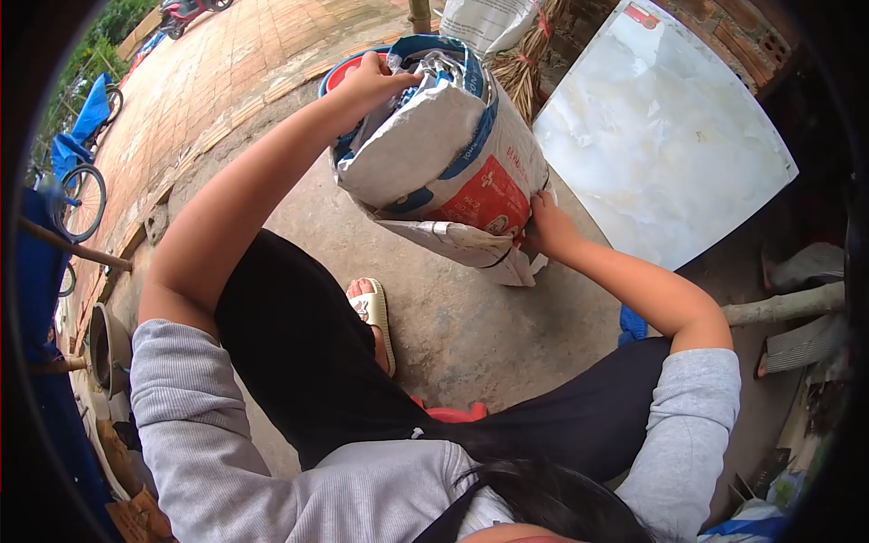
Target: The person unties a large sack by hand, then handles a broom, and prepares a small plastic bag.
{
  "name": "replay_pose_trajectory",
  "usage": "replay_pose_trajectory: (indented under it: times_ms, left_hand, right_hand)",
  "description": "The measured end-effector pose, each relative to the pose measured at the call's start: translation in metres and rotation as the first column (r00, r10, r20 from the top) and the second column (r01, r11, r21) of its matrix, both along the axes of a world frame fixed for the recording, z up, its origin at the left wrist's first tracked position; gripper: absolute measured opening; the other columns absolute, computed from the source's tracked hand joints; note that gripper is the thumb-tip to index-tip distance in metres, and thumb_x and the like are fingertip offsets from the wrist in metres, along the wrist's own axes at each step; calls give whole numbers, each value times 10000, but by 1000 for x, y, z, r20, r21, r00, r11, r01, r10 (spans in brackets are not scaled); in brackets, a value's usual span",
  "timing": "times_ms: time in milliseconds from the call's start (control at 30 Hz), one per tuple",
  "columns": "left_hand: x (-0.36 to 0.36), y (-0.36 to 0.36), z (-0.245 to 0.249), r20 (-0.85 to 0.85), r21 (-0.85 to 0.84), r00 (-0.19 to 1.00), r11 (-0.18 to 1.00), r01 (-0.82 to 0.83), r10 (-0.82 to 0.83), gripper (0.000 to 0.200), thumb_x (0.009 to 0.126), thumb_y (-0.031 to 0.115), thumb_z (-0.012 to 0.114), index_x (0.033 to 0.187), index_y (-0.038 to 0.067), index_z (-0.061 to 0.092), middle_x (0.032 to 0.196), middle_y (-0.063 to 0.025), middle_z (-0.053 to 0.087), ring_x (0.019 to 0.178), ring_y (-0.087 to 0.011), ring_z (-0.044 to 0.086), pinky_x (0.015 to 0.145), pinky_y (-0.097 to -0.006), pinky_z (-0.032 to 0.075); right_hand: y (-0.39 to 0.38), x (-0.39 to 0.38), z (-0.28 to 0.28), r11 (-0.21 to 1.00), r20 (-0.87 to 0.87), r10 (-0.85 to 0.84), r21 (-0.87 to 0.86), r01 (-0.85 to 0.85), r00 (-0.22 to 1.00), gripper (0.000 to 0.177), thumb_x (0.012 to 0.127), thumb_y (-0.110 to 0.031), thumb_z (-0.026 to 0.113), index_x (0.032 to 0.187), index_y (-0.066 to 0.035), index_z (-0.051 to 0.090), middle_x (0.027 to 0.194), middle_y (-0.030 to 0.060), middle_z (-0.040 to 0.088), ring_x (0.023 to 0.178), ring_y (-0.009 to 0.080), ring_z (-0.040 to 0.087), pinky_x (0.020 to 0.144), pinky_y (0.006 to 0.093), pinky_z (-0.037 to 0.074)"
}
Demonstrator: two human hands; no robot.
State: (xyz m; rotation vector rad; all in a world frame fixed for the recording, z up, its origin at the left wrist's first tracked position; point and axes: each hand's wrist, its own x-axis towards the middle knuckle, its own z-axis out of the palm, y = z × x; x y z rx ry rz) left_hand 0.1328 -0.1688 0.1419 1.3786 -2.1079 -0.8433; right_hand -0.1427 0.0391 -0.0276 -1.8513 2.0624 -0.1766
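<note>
In front of me stands a bulky roll of printed woven sacks [425, 136], white with blue bands and a red panel, tilted slightly toward me. My left hand [369, 86] is at its top edge, fingers bent over the folded layers and thumb reaching to the right. Low on the right side, my right hand [550, 226] grips the bundle near a loose white flap [462, 242]; some of those fingers are hidden behind it. A thin dark band crosses this flap. Behind my left hand shows a red and blue round thing [342, 71], mostly covered.
A pale marbled panel [665, 136] leans at the right by a brick wall [738, 41]. Dry straw [522, 72] and a white sack [489, 23] stand behind the roll. A red stool [453, 414] shows beneath me. Bicycles [83, 204] and a wooden pole [786, 305] lie to the sides.
</note>
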Motion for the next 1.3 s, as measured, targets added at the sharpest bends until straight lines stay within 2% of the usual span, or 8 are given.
replay_pose_trajectory:
  times_ms: [267,567,600,667,800,933,1067,1300]
  left_hand:
    - [-18,8,23,17,281,978,940,195,-208,954,703,570,723,1366,6,334,1319,-251,456,1244,-337,458,984,-420,417]
    - [-40,46,43,-538,525,812,664,532,-225,503,883,455,559,1187,57,605,1117,-128,640,984,-184,638,796,-293,530]
    - [-55,33,23,-600,103,660,775,624,-451,549,904,481,542,1248,55,559,1195,-140,602,1091,-194,591,875,-305,502]
    - [-64,98,52,-757,513,652,577,636,-45,675,868,526,587,1319,41,455,1263,-148,556,1099,-194,577,946,-322,473]
    - [-65,33,26,-636,259,404,312,914,-657,906,782,602,644,1442,75,317,1397,-95,445,1279,-210,419,1079,-398,324]
    - [-45,-13,4,-18,443,577,511,736,-816,892,694,511,774,1420,163,388,1392,-49,462,1239,-224,458,994,-424,400]
    - [-74,11,14,-58,360,513,462,811,-856,930,703,540,757,1451,211,314,1303,-76,538,1132,-241,547,924,-390,469]
    - [-94,31,14,-237,352,829,751,559,-506,1047,773,600,659,1507,222,16,1299,-197,519,1056,-286,602,819,-392,530]
  right_hand:
    - [5,-44,-39,971,251,-90,-192,141,964,861,594,-207,854,1282,-12,374,1288,204,394,1206,366,441,970,406,433]
    - [-1,-33,109,894,309,164,-449,-8,937,1237,558,-160,899,1490,-91,90,1463,157,340,1313,291,385,1081,399,337]
    - [-7,-45,109,926,354,186,-376,-42,916,1279,521,-185,922,1489,-102,90,1470,147,336,1351,262,341,1093,370,331]
    - [-1,-75,101,958,405,56,-280,66,913,1121,539,-192,916,1435,-95,250,1412,123,424,1306,251,409,1061,378,379]
    - [8,-117,84,957,652,-159,-84,279,741,707,728,-176,809,1321,-74,439,1298,110,526,1214,244,498,983,361,445]
    - [19,-118,74,959,527,-272,77,274,805,876,685,-288,837,1399,-87,372,1373,149,450,1235,252,467,1009,380,414]
    - [18,-84,66,957,345,199,-269,-106,917,980,644,-206,859,1432,-101,286,1473,140,327,1343,264,346,1080,380,345]
    - [20,-129,70,974,586,158,-224,-28,795,823,766,-200,769,1416,-42,289,1419,151,391,1289,245,412,1070,347,354]
